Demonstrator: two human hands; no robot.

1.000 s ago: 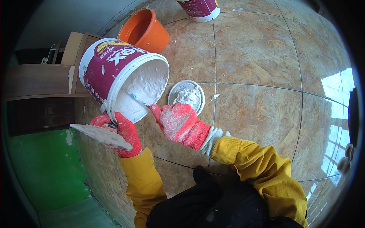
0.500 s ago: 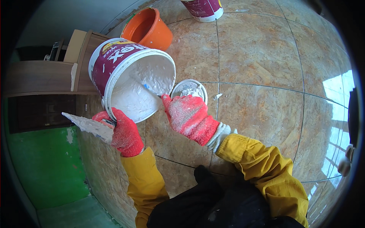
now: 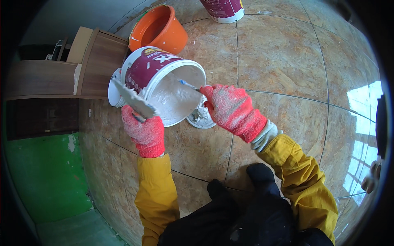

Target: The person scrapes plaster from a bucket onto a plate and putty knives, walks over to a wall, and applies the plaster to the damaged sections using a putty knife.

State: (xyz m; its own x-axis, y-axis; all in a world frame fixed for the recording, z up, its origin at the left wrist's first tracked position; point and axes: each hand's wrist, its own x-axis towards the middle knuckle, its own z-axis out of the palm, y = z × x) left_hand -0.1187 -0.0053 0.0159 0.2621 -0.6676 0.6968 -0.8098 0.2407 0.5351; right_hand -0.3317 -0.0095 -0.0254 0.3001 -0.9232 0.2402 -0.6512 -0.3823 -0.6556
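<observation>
My left hand (image 3: 143, 137), in a dusty red glove, is closed on a wide putty knife (image 3: 133, 98), its coated blade angled up beside a tilted purple-and-white bucket (image 3: 150, 67); whether it also touches the bucket I cannot tell. Inside the bucket is white paste (image 3: 172, 102). My right hand (image 3: 234, 110), in a red glove, grips a slim blue-tipped tool (image 3: 188, 85) reaching over the bucket's mouth. Partly hidden below that hand lies a round dish or lid (image 3: 207, 124) with white paste on it.
An orange bucket (image 3: 172, 33) and a second purple bucket (image 3: 223, 12) stand farther back on the tiled floor (image 3: 279, 57). A wooden cabinet (image 3: 45, 80) and a green surface (image 3: 45, 172) are at left. A white container (image 3: 115, 92) sits behind the tilted bucket. My dark-clad feet show below.
The bucket has shifted right, uncovering the white container behind it. The putty knife has turned more upright in front of the bucket. My right hand has risen and moved right.
</observation>
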